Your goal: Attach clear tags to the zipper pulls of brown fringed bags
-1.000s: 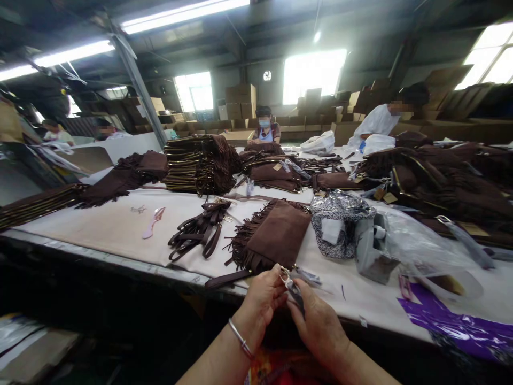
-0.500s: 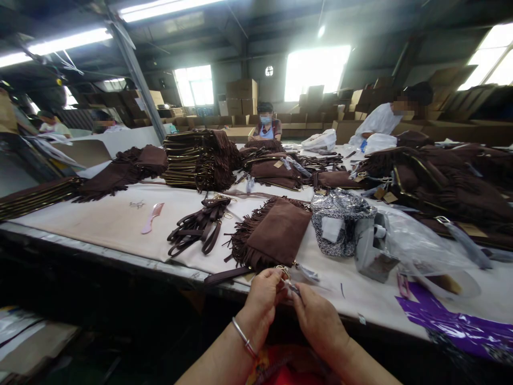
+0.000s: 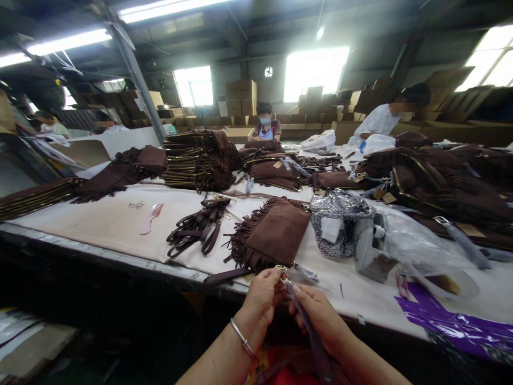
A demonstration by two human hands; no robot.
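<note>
At the table's front edge, my left hand [image 3: 261, 294] is closed, its thumb and fingers pinching a gold metal clasp [image 3: 282, 269]. Close beside it, my right hand [image 3: 320, 315] is closed on a dark brown strap [image 3: 306, 321], which runs from the clasp down toward my lap. A brown fringed bag [image 3: 278, 232] lies flat just beyond both hands, its lower corner near the clasp. One plastic-wrapped piece [image 3: 308, 273] hangs from the bag's right corner. Left of the bag rests a bundle of brown straps [image 3: 196, 227]. My fingers partly hide the clasp.
A pink comb [image 3: 151, 219] lies at left. Behind stands a tall stack of brown bags [image 3: 192, 160], with more bags [image 3: 449, 176] heaped at right. A patterned wrapped bundle [image 3: 336, 222] and purple plastic [image 3: 457, 321] lie to the right. Several people work around the room.
My right hand has turned and shifted a little, and the brown strap now shows lying across it down toward my lap. My left hand stays at the clasp.
</note>
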